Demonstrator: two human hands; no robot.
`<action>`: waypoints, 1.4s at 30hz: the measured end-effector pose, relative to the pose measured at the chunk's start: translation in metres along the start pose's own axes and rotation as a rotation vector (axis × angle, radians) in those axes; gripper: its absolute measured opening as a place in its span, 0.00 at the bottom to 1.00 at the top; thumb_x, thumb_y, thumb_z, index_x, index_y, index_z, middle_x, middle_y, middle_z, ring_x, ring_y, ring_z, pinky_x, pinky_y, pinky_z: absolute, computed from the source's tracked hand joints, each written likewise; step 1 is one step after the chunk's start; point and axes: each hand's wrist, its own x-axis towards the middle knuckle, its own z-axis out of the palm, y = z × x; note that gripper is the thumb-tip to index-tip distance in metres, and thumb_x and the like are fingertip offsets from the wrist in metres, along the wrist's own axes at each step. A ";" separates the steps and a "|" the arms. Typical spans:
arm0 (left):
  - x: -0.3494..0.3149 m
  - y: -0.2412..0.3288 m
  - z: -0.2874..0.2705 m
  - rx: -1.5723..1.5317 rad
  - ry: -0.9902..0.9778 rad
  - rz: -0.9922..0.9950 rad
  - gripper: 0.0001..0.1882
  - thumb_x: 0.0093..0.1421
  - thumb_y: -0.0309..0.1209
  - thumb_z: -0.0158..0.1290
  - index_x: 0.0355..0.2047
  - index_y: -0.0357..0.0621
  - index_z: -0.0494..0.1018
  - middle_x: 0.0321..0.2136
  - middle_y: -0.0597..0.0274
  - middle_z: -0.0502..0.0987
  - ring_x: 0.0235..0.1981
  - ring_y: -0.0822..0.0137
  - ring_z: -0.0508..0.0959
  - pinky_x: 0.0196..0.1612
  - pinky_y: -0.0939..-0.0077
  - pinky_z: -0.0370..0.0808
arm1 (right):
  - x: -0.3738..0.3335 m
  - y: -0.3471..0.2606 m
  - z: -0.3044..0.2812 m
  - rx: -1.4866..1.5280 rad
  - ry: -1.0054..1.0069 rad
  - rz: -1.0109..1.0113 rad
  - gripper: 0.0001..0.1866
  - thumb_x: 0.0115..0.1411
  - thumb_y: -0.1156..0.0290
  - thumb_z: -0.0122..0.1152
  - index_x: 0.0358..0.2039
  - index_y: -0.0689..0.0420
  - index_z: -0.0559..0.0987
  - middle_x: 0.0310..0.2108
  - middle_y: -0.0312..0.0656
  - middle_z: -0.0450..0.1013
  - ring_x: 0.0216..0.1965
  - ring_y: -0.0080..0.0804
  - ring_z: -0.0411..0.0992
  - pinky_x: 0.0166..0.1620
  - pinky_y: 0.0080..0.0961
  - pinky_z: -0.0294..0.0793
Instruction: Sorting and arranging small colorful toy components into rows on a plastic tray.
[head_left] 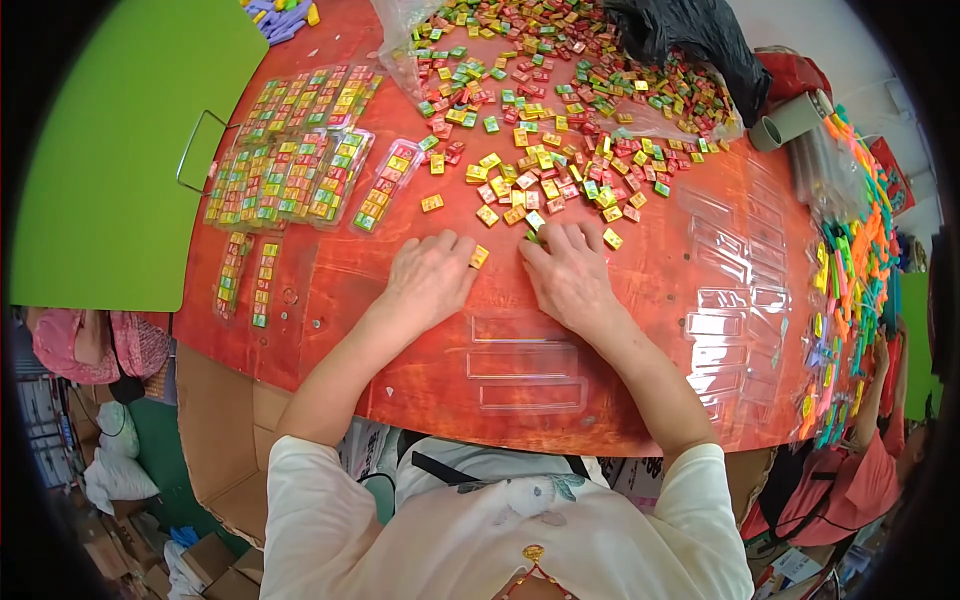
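Observation:
My left hand rests low over the red table with its fingers curled, a small yellow block held at its thumb side. Across a short gap, my right hand is bent down at the near edge of a loose pile of small red, yellow and green blocks. A green block peeks out by its fingertips; what lies under the fingers is hidden. Between my forearms lie clear plastic blister trays. Left of the pile sits a clear tray filled with a row of blocks.
Filled trays are stacked at left, with two filled strips nearer me. More clear trays lie at right, beside colourful plastic pieces. A black bag covers the far heap. Another person works at the right edge.

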 end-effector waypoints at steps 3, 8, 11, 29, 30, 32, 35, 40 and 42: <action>0.006 0.003 -0.003 -0.003 -0.107 -0.001 0.12 0.61 0.36 0.57 0.39 0.44 0.71 0.32 0.53 0.75 0.34 0.49 0.78 0.38 0.54 0.73 | -0.008 0.002 -0.005 0.111 -0.019 0.074 0.08 0.57 0.70 0.62 0.37 0.56 0.80 0.38 0.41 0.71 0.44 0.40 0.70 0.53 0.41 0.64; 0.042 -0.011 0.007 0.029 0.147 0.020 0.12 0.60 0.32 0.57 0.43 0.45 0.71 0.34 0.54 0.73 0.35 0.52 0.78 0.37 0.58 0.71 | -0.008 0.019 -0.005 0.316 0.023 0.204 0.08 0.61 0.69 0.63 0.40 0.55 0.82 0.36 0.41 0.74 0.42 0.41 0.72 0.51 0.41 0.65; 0.049 -0.016 0.013 0.123 0.144 0.085 0.10 0.59 0.30 0.55 0.41 0.44 0.72 0.33 0.53 0.73 0.35 0.53 0.78 0.36 0.56 0.71 | -0.007 0.028 -0.012 0.488 0.010 0.336 0.06 0.60 0.70 0.62 0.37 0.56 0.80 0.33 0.40 0.74 0.40 0.42 0.73 0.47 0.38 0.66; -0.006 0.003 -0.015 -0.104 -0.051 -0.141 0.14 0.62 0.38 0.56 0.38 0.40 0.73 0.33 0.48 0.75 0.34 0.46 0.79 0.36 0.51 0.75 | -0.026 -0.003 -0.032 -0.054 -0.101 0.181 0.14 0.55 0.65 0.67 0.40 0.54 0.77 0.37 0.41 0.70 0.41 0.39 0.70 0.48 0.39 0.63; -0.005 -0.001 -0.016 -0.063 0.030 -0.129 0.14 0.62 0.38 0.57 0.40 0.41 0.73 0.34 0.48 0.73 0.34 0.47 0.79 0.36 0.52 0.75 | -0.028 -0.004 -0.031 -0.082 -0.056 0.174 0.13 0.55 0.65 0.67 0.38 0.55 0.76 0.35 0.42 0.70 0.40 0.39 0.69 0.48 0.38 0.64; 0.007 -0.017 -0.015 0.066 0.178 -0.095 0.15 0.60 0.34 0.58 0.45 0.43 0.72 0.36 0.50 0.70 0.34 0.49 0.77 0.36 0.53 0.76 | -0.028 -0.002 -0.031 -0.074 -0.082 0.193 0.13 0.55 0.65 0.67 0.38 0.54 0.77 0.36 0.41 0.70 0.41 0.39 0.69 0.49 0.39 0.63; 0.019 -0.045 -0.004 0.265 0.221 -0.032 0.11 0.60 0.29 0.54 0.43 0.42 0.72 0.33 0.52 0.72 0.34 0.52 0.79 0.34 0.57 0.77 | -0.028 -0.004 -0.034 -0.015 -0.077 0.149 0.13 0.55 0.66 0.67 0.40 0.54 0.77 0.37 0.41 0.70 0.42 0.39 0.69 0.50 0.39 0.63; 0.009 -0.038 0.001 0.200 0.085 -0.081 0.05 0.61 0.28 0.52 0.36 0.41 0.70 0.30 0.51 0.74 0.32 0.51 0.81 0.32 0.57 0.79 | -0.024 -0.010 -0.035 0.059 -0.107 0.116 0.14 0.55 0.67 0.66 0.42 0.54 0.78 0.38 0.41 0.69 0.43 0.39 0.69 0.52 0.42 0.63; -0.002 -0.019 -0.011 0.026 -0.071 -0.230 0.17 0.64 0.30 0.53 0.52 0.41 0.69 0.37 0.47 0.75 0.39 0.44 0.79 0.39 0.53 0.78 | -0.013 -0.018 -0.032 0.079 -0.141 0.094 0.17 0.55 0.69 0.66 0.46 0.53 0.77 0.41 0.41 0.70 0.44 0.38 0.70 0.54 0.42 0.62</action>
